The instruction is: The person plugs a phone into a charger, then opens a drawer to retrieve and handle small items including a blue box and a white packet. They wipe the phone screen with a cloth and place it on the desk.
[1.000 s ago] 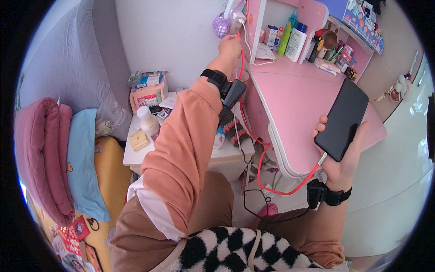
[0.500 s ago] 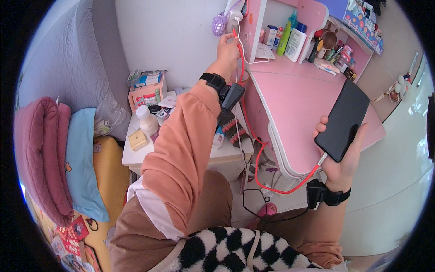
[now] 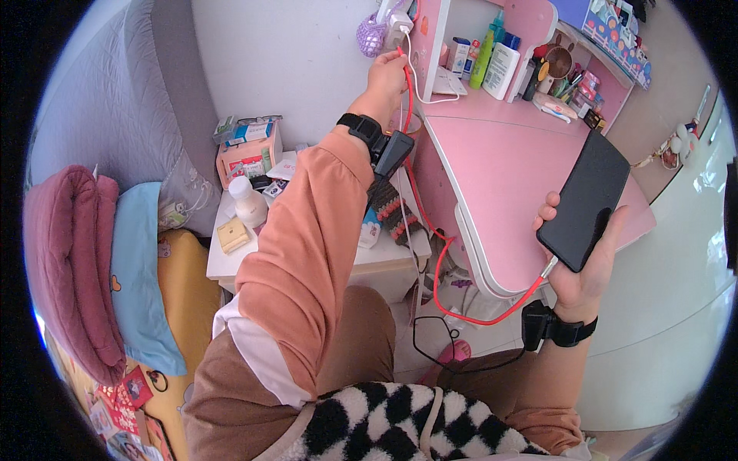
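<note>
My right hand holds a black smartphone, its dark screen facing up, above the right part of the pink desk. A thick red charging cable is plugged into the phone's lower end. From there it loops down past the desk edge and climbs to my left hand. That hand reaches far forward, fingers closed round the cable's upper part, just below a white charger at the wall. A thin white cable hangs from this charger beside my fingers. My fingers partly hide the red cable's far end.
Left of the pink desk stands a white nightstand with a white bottle and a pink box. Bottles line the desk shelf. A purple mesh pouch hangs by the charger. A black cord dangles near my knees.
My left hand has shifted slightly, its fingers now more curled in on the red cable. The phone in my right hand has hardly moved.
</note>
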The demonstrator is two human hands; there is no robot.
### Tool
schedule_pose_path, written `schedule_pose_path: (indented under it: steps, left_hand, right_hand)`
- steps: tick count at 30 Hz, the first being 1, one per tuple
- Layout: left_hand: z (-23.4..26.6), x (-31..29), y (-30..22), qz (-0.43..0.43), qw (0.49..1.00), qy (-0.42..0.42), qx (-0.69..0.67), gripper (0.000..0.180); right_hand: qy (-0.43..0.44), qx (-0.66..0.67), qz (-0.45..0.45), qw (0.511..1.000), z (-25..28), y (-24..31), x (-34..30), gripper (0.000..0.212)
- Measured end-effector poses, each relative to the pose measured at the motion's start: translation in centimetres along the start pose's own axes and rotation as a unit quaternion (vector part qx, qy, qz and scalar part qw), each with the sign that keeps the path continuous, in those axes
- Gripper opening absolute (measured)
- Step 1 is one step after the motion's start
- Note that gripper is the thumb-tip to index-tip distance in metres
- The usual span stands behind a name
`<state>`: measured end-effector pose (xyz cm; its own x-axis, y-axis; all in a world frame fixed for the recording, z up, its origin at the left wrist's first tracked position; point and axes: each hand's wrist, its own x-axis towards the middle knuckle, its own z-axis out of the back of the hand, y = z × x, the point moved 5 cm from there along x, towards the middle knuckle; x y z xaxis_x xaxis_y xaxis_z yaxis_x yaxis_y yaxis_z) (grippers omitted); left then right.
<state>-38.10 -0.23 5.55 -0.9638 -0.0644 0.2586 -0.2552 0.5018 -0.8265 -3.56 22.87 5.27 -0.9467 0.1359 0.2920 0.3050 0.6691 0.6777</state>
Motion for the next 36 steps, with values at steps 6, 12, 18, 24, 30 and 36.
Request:
schedule_pose_path:
  steps: [6, 12, 18, 24, 30, 36]
  left_hand:
    - [0.1, 0.3, 0.2, 0.032, 0.999, 0.034, -0.020, 0.014]
    - [0.5, 2.3, 0.6, 0.064, 0.994, 0.079, -0.051, 0.011]
    - [0.5, 3.7, 0.6, -0.003, 0.995, 0.094, -0.035, 0.017]
    - [0.2, 3.7, 0.7, -0.030, 0.998, -0.029, -0.038, 0.016]
    - [0.2, 3.1, -0.3, -0.088, 0.992, -0.055, 0.075, 0.022]
    - [0.0, 2.8, -0.7, -0.095, 0.986, -0.053, 0.122, 0.024]
  right_hand:
    - [0.010, -0.001, -0.001, 1.000, 0.0, 0.0, 0.0, 0.078]
    - [0.014, -0.010, 0.007, 1.000, 0.0, 0.0, 0.0, 0.077]
    - [0.014, -0.011, 0.010, 1.000, 0.0, 0.0, 0.0, 0.076]
    - [0.007, -0.013, 0.009, 1.000, 0.0, -0.1, 0.0, 0.076]
    - [0.032, -0.015, 0.011, 0.999, -0.2, -0.1, -0.1, 0.076]
    - [0.026, -0.001, 0.003, 1.000, -0.3, -0.1, -0.1, 0.076]
